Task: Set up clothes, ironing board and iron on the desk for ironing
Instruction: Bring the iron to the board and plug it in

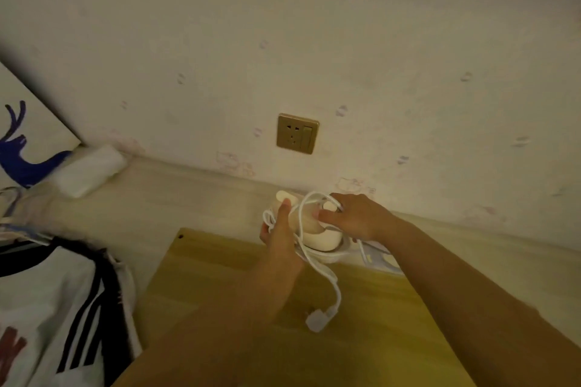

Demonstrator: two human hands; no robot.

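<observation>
A small cream iron (319, 237) stands at the far edge of the wooden board (220, 264), close to the wall. Its white cord (330, 280) loops over the iron and trails down the board to a white plug (317, 320). My left hand (278, 229) grips the iron's left side and a bundle of cord. My right hand (355, 217) rests on the iron's top with fingers touching the cord loop. A white garment with black stripes (59, 302) lies on the left.
A gold wall socket with a switch (297, 133) sits just above the iron. A white folded packet (89, 170) lies by the wall on the left, beside a panel with a blue deer print (22, 154). A printed paper (380, 258) lies under the iron's right side.
</observation>
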